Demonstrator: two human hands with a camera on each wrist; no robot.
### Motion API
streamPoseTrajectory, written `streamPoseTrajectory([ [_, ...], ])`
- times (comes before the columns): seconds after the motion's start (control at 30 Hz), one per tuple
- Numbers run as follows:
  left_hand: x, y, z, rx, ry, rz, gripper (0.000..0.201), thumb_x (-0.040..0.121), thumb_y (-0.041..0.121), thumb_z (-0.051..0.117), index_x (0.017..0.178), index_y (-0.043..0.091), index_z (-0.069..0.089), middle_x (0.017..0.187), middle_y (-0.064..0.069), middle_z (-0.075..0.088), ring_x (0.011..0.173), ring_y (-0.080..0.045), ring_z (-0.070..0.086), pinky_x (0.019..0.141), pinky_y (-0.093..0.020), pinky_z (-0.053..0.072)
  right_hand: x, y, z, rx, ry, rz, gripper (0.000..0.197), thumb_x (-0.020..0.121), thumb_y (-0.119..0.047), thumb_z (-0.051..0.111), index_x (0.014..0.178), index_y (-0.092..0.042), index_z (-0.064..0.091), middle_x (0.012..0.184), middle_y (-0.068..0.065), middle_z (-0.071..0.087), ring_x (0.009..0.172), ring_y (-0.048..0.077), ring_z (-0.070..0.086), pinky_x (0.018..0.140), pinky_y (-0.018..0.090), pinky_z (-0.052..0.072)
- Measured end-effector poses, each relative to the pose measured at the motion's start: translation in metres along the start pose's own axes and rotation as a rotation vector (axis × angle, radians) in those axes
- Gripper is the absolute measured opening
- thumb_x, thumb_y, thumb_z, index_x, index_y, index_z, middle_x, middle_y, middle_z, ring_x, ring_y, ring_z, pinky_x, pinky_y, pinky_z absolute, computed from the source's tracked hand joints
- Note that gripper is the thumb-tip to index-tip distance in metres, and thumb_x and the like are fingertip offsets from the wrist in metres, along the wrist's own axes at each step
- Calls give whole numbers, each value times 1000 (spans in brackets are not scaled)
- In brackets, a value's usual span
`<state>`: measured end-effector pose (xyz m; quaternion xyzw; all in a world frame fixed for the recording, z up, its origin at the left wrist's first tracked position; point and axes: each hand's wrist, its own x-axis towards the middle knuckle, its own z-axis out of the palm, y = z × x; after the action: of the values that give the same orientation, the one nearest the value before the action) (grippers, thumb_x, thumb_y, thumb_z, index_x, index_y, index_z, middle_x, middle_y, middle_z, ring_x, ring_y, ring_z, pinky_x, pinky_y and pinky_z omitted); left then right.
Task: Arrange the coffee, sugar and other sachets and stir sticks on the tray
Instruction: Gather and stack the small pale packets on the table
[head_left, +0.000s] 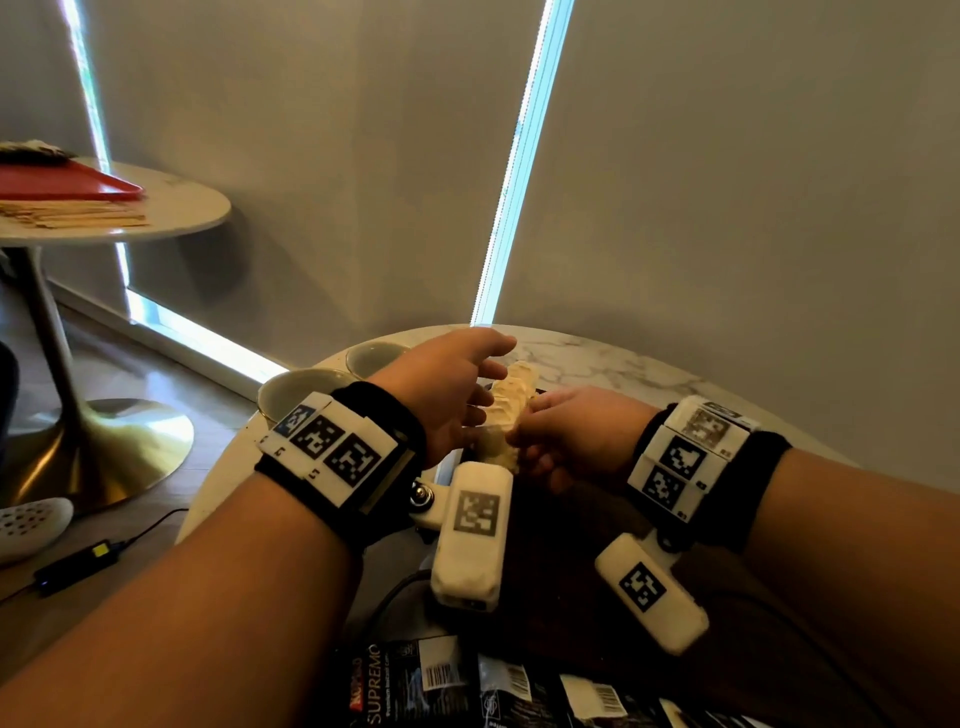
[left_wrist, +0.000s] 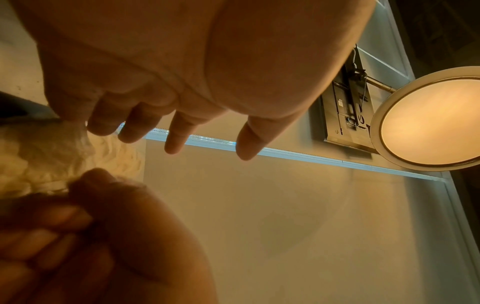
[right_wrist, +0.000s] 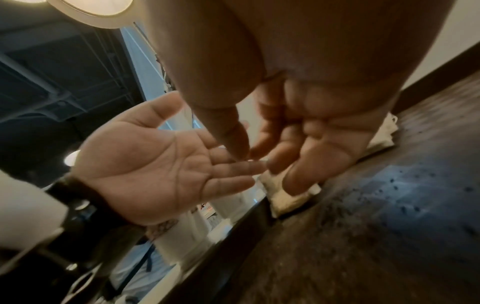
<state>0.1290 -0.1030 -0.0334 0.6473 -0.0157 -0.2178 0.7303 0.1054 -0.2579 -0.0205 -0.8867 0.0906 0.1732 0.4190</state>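
Observation:
A stack of cream-white sachets (head_left: 506, 410) stands on edge over the dark tray (head_left: 561, 530) on the marble table. My right hand (head_left: 519, 441) grips the near end of the stack, its fingers curled round it. My left hand (head_left: 491, 376) is held open against the stack's left side, fingers straight. In the left wrist view the left hand (left_wrist: 182, 133) spreads its fingers beside the sachets (left_wrist: 52, 160). The right wrist view shows the right hand (right_wrist: 272, 154) pinching the sachets (right_wrist: 288, 197) above the tray (right_wrist: 389, 205). Black coffee sachets (head_left: 447, 680) lie at the near edge.
Two pale bowls (head_left: 296, 395) stand at the left rim of the marble table (head_left: 623, 358). A second round table at far left carries a red tray (head_left: 67, 182) and wooden stir sticks (head_left: 72, 214). A black adapter and cable (head_left: 78, 564) lie on the floor.

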Motion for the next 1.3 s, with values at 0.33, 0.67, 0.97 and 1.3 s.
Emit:
streamPoseTrajectory([
  [0.33,-1,-2,2,-31,2,50,40,95,43,54,121,13,62,113,-10,57,106,-25,50,92,-38,41,9,4,3,134,38,29,20,96,-14,59,110,-3,67,86,9,67,77,20,64,61,26,49],
  [0.67,-1,-4,9,67,-28,-40,46,96,42,56,133,15,56,118,-2,52,130,-28,43,107,-46,41,61,21,-41,610,195,172,67,92,-35,50,149,-4,35,154,27,31,142,41,34,109,51,36],
  [0.97,2,-11,20,20,-7,43,44,101,33,51,135,7,55,86,-3,55,62,-13,58,49,-24,46,67,14,-34,598,160,107,61,90,-33,50,142,-3,41,140,28,46,125,41,52,105,51,44],
  [1.3,6,-10,12,-32,28,71,43,96,40,56,129,14,61,135,-14,56,137,-33,44,114,-53,36,13,11,-18,438,-66,77,39,99,-32,39,95,-3,64,86,17,64,75,27,61,64,35,47],
])
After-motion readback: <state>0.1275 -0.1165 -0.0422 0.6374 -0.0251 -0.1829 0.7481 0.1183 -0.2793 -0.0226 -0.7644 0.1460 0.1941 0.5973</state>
